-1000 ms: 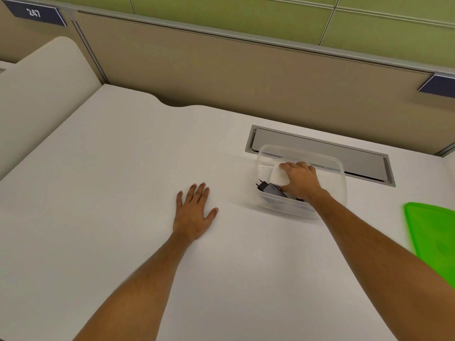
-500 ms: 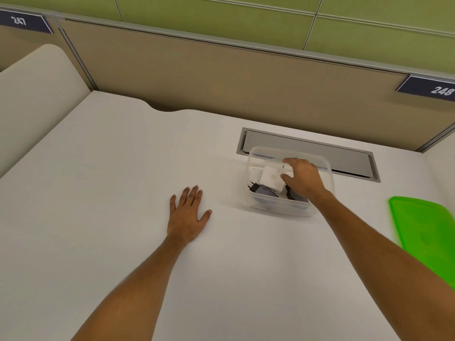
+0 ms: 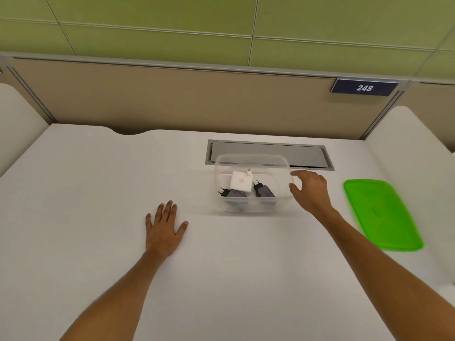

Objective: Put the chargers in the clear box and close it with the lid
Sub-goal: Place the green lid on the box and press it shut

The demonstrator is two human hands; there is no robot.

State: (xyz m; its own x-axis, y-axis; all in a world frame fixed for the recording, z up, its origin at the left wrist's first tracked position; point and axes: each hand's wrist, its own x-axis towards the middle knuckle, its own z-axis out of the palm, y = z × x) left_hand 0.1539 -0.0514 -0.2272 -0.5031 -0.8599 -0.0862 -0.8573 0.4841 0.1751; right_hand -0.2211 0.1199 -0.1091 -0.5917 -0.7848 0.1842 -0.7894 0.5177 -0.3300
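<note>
Hovering just off the right wall of the clear box (image 3: 252, 183), your right hand (image 3: 310, 190) is empty, fingers loosely spread, holding nothing. All 3 chargers sit inside the box: 1 white charger (image 3: 240, 182) toward the back, 2 black chargers (image 3: 264, 190) in front of it. So loading looks done; what's left is prob. the lid.

The green lid (image 3: 380, 214) lies flat on the desk (image 3: 98, 180), to the right of that hand and a bit nearer you, well apart from the box. Its long axis runs roughly front-to-back, angled slightly. Your right hand's clearly the closer 1; your left hand (image 3: 164, 230) rests flat, palm down, fingers spread, on the far side of the box from the lid.
</note>
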